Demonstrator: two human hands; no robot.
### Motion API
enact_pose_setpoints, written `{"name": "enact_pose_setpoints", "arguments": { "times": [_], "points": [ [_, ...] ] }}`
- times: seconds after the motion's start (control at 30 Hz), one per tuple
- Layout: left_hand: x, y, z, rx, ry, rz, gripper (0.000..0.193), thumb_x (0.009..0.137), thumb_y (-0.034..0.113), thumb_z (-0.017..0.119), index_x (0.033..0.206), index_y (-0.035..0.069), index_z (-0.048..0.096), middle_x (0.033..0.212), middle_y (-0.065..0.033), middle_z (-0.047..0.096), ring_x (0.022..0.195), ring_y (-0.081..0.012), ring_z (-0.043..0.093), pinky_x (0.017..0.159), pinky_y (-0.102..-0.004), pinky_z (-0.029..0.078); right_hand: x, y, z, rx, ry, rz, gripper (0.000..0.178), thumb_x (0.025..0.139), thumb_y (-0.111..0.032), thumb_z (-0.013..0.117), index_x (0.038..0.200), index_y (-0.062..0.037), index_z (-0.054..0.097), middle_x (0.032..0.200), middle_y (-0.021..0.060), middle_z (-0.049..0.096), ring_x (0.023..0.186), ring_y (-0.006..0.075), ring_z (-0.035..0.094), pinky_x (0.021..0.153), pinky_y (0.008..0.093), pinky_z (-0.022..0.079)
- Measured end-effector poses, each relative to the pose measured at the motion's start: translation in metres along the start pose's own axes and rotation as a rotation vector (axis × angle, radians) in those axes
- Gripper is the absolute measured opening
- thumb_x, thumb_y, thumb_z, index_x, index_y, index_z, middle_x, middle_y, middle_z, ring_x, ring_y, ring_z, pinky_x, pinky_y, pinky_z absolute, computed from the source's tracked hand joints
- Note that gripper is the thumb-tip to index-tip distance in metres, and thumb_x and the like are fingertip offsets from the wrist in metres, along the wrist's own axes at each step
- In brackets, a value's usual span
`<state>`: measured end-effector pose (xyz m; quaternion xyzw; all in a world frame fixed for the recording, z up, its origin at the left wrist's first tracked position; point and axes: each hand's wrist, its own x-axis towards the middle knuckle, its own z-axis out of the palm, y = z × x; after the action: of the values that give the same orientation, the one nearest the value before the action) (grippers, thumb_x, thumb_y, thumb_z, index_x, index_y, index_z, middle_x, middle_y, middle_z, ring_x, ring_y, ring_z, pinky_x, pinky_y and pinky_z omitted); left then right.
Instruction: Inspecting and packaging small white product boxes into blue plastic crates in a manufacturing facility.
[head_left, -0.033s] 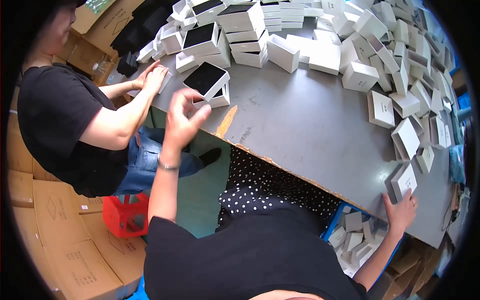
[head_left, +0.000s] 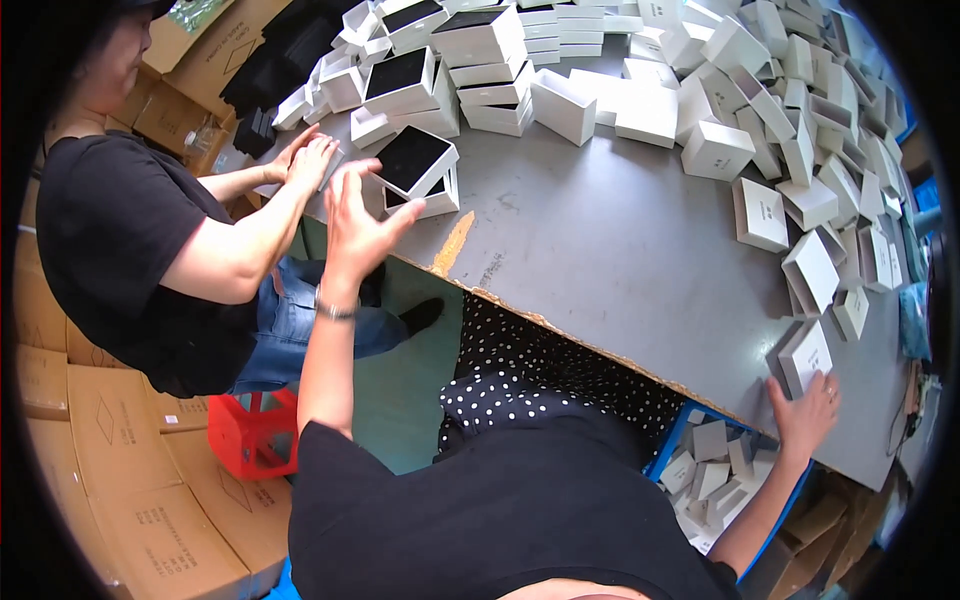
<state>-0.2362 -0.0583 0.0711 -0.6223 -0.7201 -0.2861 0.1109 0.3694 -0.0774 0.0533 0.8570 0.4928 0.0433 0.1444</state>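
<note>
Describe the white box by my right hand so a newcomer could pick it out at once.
Find the big grey table, then the heap of white boxes along its right side. Follow the heap down toward the near edge, to the white box at your right hand. Of all boxes on the tabletop, it sits lowest in the picture.

One tabletop; on it, white boxes beyond counting; left of it, one co-worker, one red stool; at near edge, one blue bin.
</note>
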Motion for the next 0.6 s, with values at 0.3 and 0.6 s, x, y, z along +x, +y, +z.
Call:
{"name": "enact_pose_setpoints", "arguments": {
  "times": [0.3, 0.6],
  "points": [
    [0.011, 0.06, 0.035, -0.378, 0.095, 0.174, 0.093, 0.066, 0.036, 0.087, 0.139, -0.002, 0.044, 0.128, -0.0202, 0.051, 0.121, -0.0355, 0.05, 0.106, -0.0461, 0.04, -0.009, 0.003, 0.046, 0.743, 0.258, -0.55, 0.061, 0.06, -0.028, 0.082, 0.112, -0.0107, 0.055, 0.141, 0.0207, 0.049, 0.131, 0.0414, 0.047, 0.11, 0.0507, 0.036],
    [-0.072, 0.169, 0.106, -0.316, -0.426, 0.24, 0.13, 0.057, 0.054, 0.092, 0.151, -0.008, 0.027, 0.137, -0.0249, 0.042, 0.124, -0.0383, 0.045, 0.107, -0.0492, 0.04, -0.044, -0.144, 0.002, 0.882, 0.18, -0.992, 0.061, 0.06, -0.016, 0.084, 0.115, -0.0154, 0.058, 0.148, 0.0143, 0.043, 0.138, 0.0404, 0.039, 0.114, 0.0512, 0.032]
  ]
}}
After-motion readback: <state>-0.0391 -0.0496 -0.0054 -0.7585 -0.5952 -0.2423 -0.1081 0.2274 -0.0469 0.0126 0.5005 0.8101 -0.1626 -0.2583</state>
